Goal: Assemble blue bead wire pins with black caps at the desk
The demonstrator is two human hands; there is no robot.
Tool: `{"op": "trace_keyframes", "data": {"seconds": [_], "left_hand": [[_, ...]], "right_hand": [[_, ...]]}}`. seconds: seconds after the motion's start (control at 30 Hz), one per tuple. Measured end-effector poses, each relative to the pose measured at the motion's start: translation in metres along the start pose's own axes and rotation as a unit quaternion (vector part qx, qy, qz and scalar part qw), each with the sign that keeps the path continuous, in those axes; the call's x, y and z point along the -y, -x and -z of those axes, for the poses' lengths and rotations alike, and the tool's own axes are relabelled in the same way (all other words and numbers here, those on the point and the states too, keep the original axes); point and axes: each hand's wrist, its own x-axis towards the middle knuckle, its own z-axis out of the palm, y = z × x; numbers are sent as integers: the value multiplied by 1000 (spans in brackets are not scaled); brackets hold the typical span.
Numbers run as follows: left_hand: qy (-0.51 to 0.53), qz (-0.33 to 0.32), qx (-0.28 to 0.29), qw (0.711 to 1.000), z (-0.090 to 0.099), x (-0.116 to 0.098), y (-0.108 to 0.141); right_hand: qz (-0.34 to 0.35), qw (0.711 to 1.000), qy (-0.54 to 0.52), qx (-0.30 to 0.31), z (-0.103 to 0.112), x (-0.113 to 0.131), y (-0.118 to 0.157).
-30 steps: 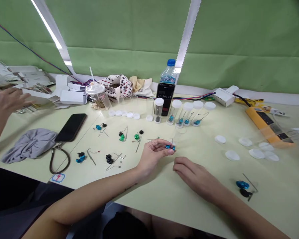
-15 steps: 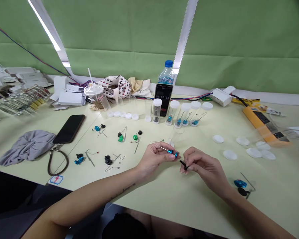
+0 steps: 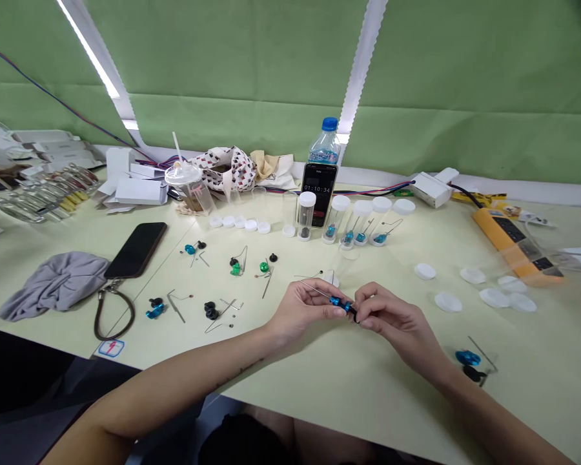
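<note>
My left hand (image 3: 304, 311) is closed on a small blue metal part (image 3: 337, 302), with a thin wire rising from it to the upper left. My right hand (image 3: 390, 318) pinches a small black piece (image 3: 353, 314). The black piece meets the right end of the blue part; whether it sits inside is hidden by my fingers. Just behind my left hand lies a white cap (image 3: 331, 278) with a clear tube. On the table to the left are loose sets: green parts (image 3: 235, 267), blue parts (image 3: 155, 309) and black parts (image 3: 212, 311), with wires and hex keys.
Clear tubes with white caps (image 3: 340, 204) stand in a row before a timer phone (image 3: 318, 188) and a water bottle (image 3: 325, 145). Loose caps (image 3: 448, 301) and a blue set (image 3: 467, 358) lie right. A phone (image 3: 136, 250), grey cloth (image 3: 58, 284) and orange power strip (image 3: 513, 248) flank the work.
My right hand has brought the black piece up against the blue part, closing the small gap between my hands. The phone timer has advanced by one second.
</note>
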Motion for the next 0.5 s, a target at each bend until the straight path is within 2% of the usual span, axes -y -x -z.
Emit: {"op": "trace_keyframes", "data": {"seconds": [0.1, 0.2, 0.33, 0.5], "left_hand": [[-2, 1, -2, 1000, 0, 1, 0], [-10, -8, -1, 1000, 0, 1, 0], [-30, -13, -5, 999, 0, 1, 1], [-40, 3, -4, 999, 0, 0, 1]], "right_hand": [[4, 1000, 26, 11, 2, 2, -1], [37, 995, 96, 19, 5, 4, -2], [84, 977, 195, 28, 5, 10, -2], [127, 954, 270, 17, 4, 12, 0]]}}
